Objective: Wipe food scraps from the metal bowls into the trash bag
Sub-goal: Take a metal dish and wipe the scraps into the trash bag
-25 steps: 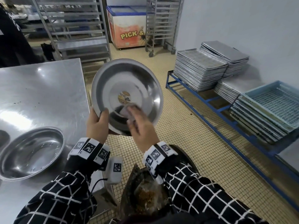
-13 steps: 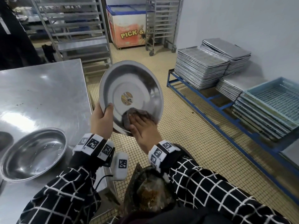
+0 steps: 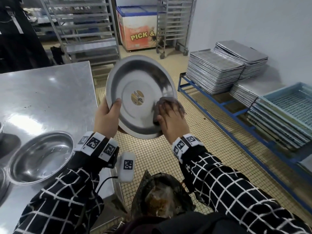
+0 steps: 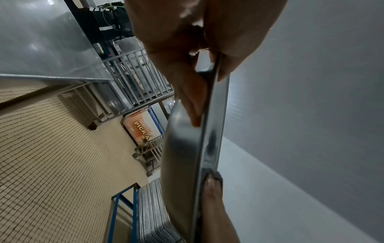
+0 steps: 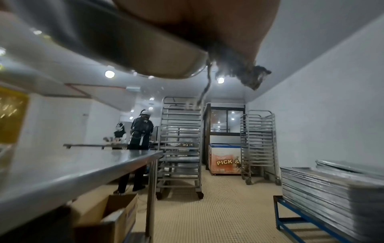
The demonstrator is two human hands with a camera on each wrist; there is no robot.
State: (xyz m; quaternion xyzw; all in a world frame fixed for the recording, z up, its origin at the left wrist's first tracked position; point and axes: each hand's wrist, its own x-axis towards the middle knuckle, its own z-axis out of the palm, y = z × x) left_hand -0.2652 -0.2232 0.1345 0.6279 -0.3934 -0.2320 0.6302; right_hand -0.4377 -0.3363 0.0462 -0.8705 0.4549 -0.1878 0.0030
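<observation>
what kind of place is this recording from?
Most likely a commercial or bakery kitchen: stacks of metal baking trays on a low blue rack, wheeled tray trolleys, a stainless steel worktable, and a chest freezer at the back.

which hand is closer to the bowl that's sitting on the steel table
Left. The left hand grips the raised bowl's rim on the table side, just above the resting bowl. The right hand presses a cloth on the raised bowl's far side.

"PICK &" in yellow letters on orange chest freezer point(image 3: 141, 38) front
</observation>
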